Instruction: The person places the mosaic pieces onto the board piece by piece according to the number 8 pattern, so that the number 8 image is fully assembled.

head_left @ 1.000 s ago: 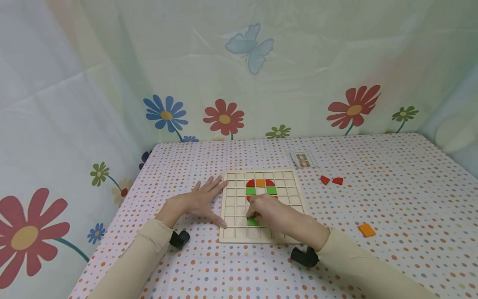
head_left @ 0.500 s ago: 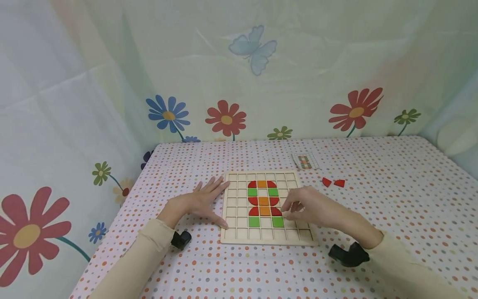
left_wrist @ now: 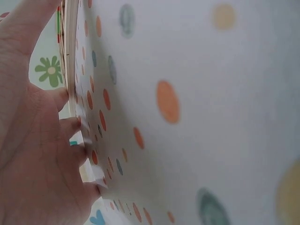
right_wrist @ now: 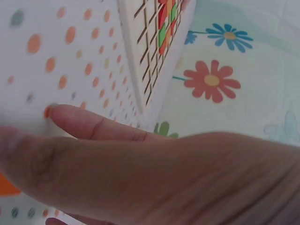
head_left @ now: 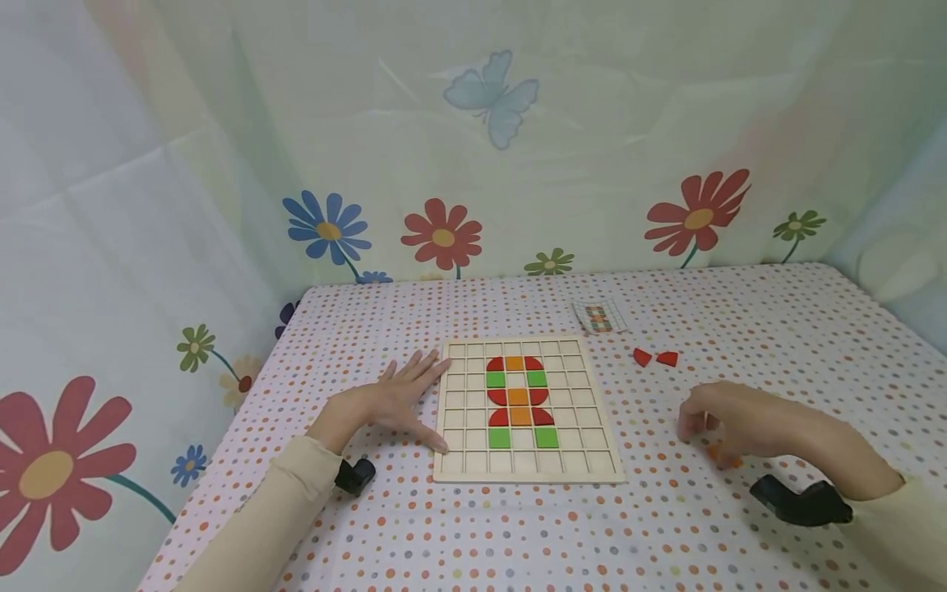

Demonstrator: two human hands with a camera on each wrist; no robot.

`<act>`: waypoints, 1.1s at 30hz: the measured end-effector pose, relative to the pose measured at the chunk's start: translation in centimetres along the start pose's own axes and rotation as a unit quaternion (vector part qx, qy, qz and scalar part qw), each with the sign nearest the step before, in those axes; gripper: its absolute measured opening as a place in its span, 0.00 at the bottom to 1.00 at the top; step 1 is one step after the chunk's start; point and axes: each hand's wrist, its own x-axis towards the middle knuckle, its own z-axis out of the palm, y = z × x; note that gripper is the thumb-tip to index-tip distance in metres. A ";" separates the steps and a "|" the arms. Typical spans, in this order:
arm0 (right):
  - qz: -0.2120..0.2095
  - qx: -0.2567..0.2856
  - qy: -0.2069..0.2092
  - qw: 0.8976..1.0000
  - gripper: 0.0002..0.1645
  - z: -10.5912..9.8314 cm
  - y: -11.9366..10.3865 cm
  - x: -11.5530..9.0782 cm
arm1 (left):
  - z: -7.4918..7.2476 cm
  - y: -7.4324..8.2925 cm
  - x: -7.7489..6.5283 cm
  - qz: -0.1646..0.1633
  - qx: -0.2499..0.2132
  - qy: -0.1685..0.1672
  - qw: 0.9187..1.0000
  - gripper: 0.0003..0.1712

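Note:
A square wooden grid board (head_left: 464,423) lies on the table with red quarter-round, orange square and green square tiles in its middle columns. My left hand (head_left: 390,403) rests at the board's left edge with fingers spread; in the left wrist view its fingertips touch down along the board's side. To the right of the board, my right hand (head_left: 750,423) hovers low over an orange square tile (head_left: 734,462), which it partly covers. In the right wrist view the thumb is over the orange tile (right_wrist: 6,185) and the forefinger stands apart from it.
Two red quarter-round tiles (head_left: 642,357) lie to the right of the board's far corner. Behind them lies a small pattern card (head_left: 599,317) printed with a coloured grid. A dotted cloth covers the table (head_left: 444,534); a flowered curtain (head_left: 592,164) hangs behind.
My right hand has left the board, where a red quarter-round tile now sits in the lower right of the pattern, and moved right to the orange tile. The left hand stays put.

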 end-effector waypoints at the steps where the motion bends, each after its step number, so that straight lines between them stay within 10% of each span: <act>1: 0.000 0.006 0.001 1.000 0.24 0.0 0.5 -0.1 | 0.0 0.0 0.0 0.000 0.000 0.001 1.000 0.75; 25: -0.039 0.088 -0.023 0.995 0.19 -0.7 3.4 0.2 | 0.0 -0.4 -0.1 0.008 -0.002 0.005 1.000 0.76; 33: -0.130 0.098 -0.031 0.986 0.18 -0.7 2.0 1.3 | 0.1 -0.2 0.1 0.009 0.000 0.005 1.000 0.76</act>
